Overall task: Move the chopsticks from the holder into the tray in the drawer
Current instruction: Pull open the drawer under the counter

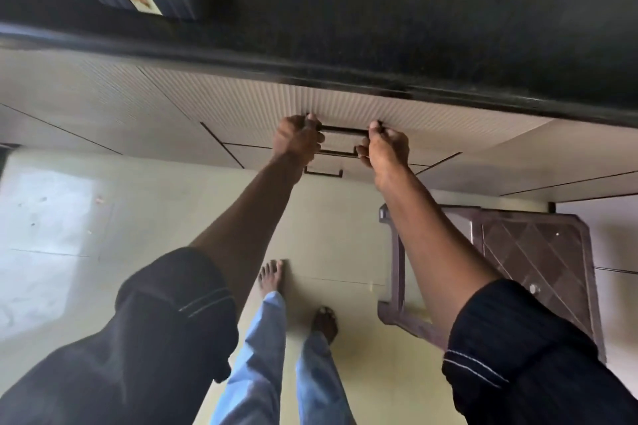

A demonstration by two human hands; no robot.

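A ribbed cream drawer front (345, 107) sits just under the dark countertop edge, and it looks closed. Its dark bar handle (343, 130) runs across the middle. My left hand (297, 138) grips the handle's left end with curled fingers. My right hand (386, 145) grips the right end the same way. The chopsticks, their holder and the tray are not in view.
A black stone countertop (414, 10) fills the top of the view. Two more drawer handles (336, 152) lie below the gripped one. A brown plastic stool (518, 259) stands on the floor to the right. My bare feet (272, 274) stand on pale tiles.
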